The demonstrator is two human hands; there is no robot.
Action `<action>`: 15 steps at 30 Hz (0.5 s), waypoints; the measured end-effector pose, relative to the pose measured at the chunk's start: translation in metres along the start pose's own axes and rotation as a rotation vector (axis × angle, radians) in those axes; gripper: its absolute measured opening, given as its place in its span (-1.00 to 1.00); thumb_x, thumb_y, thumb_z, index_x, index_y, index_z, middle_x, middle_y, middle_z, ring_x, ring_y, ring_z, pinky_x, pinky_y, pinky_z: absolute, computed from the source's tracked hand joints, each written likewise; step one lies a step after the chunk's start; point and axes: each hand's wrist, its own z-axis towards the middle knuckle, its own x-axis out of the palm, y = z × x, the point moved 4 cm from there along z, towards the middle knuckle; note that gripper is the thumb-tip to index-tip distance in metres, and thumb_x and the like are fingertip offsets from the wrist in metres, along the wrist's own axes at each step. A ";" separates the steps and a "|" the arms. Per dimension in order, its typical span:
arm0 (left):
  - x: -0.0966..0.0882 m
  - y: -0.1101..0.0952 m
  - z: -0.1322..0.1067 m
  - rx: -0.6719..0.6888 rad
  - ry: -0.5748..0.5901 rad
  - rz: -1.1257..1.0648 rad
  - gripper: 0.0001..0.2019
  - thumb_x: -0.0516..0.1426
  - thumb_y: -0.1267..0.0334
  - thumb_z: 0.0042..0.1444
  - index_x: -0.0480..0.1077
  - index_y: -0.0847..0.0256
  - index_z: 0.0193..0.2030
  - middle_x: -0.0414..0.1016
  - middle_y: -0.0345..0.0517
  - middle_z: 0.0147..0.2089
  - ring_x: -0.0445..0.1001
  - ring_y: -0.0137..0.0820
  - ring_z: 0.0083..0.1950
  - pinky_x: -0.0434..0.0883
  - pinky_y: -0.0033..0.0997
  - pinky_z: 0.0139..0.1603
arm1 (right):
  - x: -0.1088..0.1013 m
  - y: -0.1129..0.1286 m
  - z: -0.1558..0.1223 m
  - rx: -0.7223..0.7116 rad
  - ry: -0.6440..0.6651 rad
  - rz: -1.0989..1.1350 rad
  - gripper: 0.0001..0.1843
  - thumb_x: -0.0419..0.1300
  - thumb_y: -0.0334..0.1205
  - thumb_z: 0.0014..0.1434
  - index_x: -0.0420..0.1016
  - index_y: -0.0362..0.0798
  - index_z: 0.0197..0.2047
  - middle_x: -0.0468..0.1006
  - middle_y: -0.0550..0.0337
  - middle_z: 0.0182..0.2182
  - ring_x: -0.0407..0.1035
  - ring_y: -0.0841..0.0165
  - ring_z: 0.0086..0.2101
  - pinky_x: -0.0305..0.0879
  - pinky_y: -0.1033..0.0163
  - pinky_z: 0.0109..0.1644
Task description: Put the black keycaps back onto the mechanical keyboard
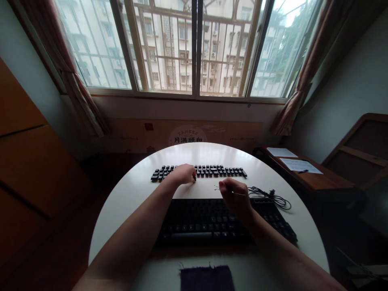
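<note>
Left hand [183, 173] pinches a keycap [194, 177] (black) at its fingertips [193, 171].

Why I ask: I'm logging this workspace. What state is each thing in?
Keyboard: partly stripped of keycaps
Loose keycaps: lined up in rows
Cable: loosely coiled
Cloth: flat, edge frayed
Left hand: curled at the keycap rows, grip unclear
Right hand: closed on wire tool
Curtains: drawn aside
Papers: lying flat

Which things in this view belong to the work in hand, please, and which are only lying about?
Probably in the work:
black keyboard
loose keycaps, near the left hand
wire tool in the right hand

Probably just lying about:
papers on the side table
purple cloth, use unclear
</note>
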 end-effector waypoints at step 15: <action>-0.024 0.004 -0.010 -0.054 -0.086 -0.049 -0.80 0.19 0.26 0.11 0.59 0.13 -0.14 0.61 -0.06 -0.07 0.54 -0.30 -0.18 0.43 -0.45 -0.23 | 0.000 -0.001 -0.001 -0.001 0.002 0.003 -0.66 0.11 -0.26 0.29 0.29 -0.07 -0.53 0.24 0.33 -0.64 0.11 0.50 -0.60 0.07 0.37 -0.48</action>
